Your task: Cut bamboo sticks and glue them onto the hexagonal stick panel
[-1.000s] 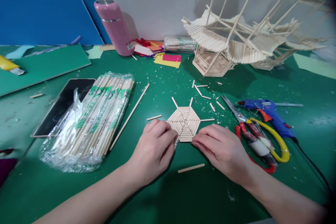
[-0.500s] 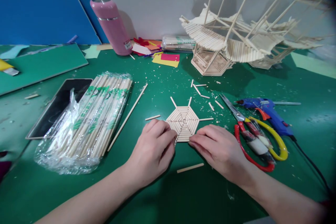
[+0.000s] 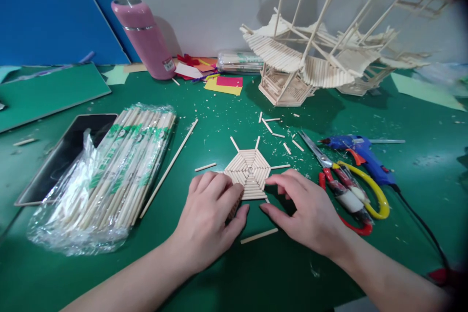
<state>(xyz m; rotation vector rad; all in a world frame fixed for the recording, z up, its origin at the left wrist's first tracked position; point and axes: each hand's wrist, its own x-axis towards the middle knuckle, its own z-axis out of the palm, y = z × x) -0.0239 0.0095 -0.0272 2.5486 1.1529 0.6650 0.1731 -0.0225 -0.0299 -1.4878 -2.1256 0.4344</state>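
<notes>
At frame centre, a stick hexagon [image 3: 250,171] lay flat on the green counter [image 3: 226,273]. The left hand [image 3: 210,217] pressed its lower-left edge, fingers curled; the right hand [image 3: 307,212] hovered open beside it.

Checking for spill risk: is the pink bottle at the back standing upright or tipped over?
Upright: the pink bottle stands on its base on the green table, lid on top; its lean looks like lens distortion.
</notes>
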